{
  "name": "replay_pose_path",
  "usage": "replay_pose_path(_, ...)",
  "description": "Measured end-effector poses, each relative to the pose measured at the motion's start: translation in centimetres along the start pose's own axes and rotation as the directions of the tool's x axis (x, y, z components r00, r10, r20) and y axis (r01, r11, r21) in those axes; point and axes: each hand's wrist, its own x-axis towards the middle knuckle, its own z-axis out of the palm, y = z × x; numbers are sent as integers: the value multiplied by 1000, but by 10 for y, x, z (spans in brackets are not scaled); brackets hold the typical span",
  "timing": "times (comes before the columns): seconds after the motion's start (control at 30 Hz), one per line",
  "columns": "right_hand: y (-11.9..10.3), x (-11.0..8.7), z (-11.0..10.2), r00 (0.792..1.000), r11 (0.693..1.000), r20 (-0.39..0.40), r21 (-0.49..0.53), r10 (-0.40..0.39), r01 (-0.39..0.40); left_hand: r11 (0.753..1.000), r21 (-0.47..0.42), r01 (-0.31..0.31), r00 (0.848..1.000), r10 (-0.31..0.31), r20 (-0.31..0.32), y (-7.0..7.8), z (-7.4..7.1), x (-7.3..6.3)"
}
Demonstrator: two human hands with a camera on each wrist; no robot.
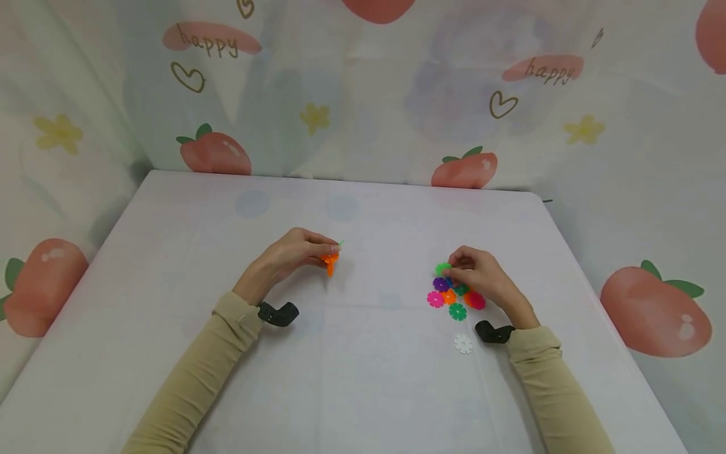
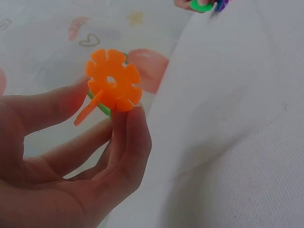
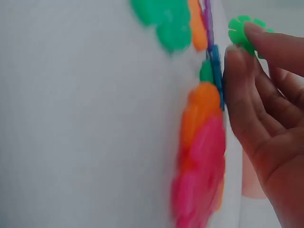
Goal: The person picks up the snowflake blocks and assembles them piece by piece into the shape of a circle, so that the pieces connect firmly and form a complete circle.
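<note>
My left hand (image 1: 300, 249) pinches a small joined piece of snowflake discs above the table, left of the middle. An orange snowflake disc (image 2: 114, 78) faces the left wrist camera, with another orange disc seen edge-on jutting from it and a green one (image 2: 103, 108) behind. Over on the right, my right hand (image 1: 479, 271) pinches a bright green snowflake disc (image 3: 241, 34) between thumb and fingertips. It is held right by a small pile, in which a purple disc (image 1: 440, 285), a pink disc (image 1: 435, 299) and a green disc (image 1: 457, 311) show.
A white snowflake disc (image 1: 463, 343) lies apart, nearer me than the pile. Red and orange discs (image 1: 475, 300) overlap under my right wrist. The table (image 1: 386, 378) has a pale cloth, and a printed curtain (image 1: 386, 94) hangs behind it. Each wrist wears a black camera mount (image 1: 279, 314).
</note>
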Motion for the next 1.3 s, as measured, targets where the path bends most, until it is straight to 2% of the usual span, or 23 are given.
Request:
replay_pose_path(0.3, -18, 19, 9, 998, 998, 2, 26, -57, 57, 1000, -6, -2, 1000, 2, -2, -1, -1, 0)
replay_pose_path(0.63, -52, 39, 27, 990, 986, 33, 94, -139, 135, 1000, -6, -22, 1000, 22, 18, -2, 0, 1)
replay_pose_path(0.93, -82, 56, 48, 977, 970, 66, 145, -204, 193, 1000, 1, -13, 1000, 13, 23, 0, 3, 1)
replay_pose_path(1.3, -108, 73, 69, 950, 944, 87, 164, -301, 285, 1000, 0, -3, 1000, 3, 19, -1, 0, 2)
